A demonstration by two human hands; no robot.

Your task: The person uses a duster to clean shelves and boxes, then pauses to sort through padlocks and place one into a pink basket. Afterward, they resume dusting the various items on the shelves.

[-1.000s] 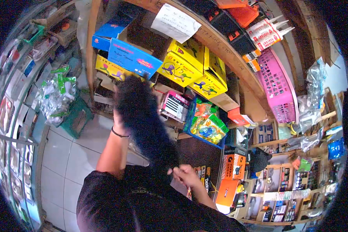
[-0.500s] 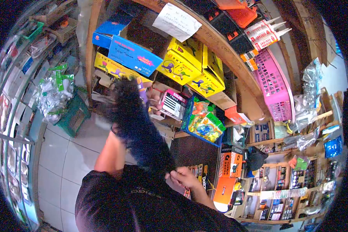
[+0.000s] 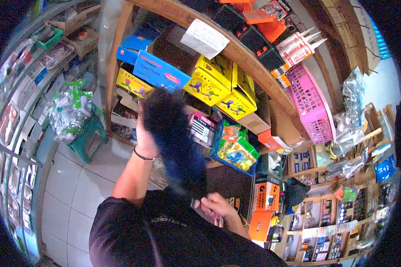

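A dark, fluffy, duster-like thing (image 3: 178, 138) lies slantwise across the middle of the frame, its upper end just in front of the blue box (image 3: 162, 73) and the yellow box (image 3: 136, 84). The left hand (image 3: 148, 140), with a dark band (image 3: 143, 157) at its wrist, is against the thing's left side. Half a second ago that hand was a blur, mostly hidden behind the fluff; now its side and wrist show clearly, and the upper end covers the purple patch that showed beside it. This probably means that the thing is steadied at both ends, though the left fingertips are hidden, so whether they grip it cannot be told. The right hand (image 3: 216, 205), right of lower centre, has its fingers clenched on the thing's narrow near end, close to the black shirt (image 3: 165, 236). Right of the fluff are a pink-and-black pack (image 3: 203, 129) and a blue basket (image 3: 231, 165) of bright packets.
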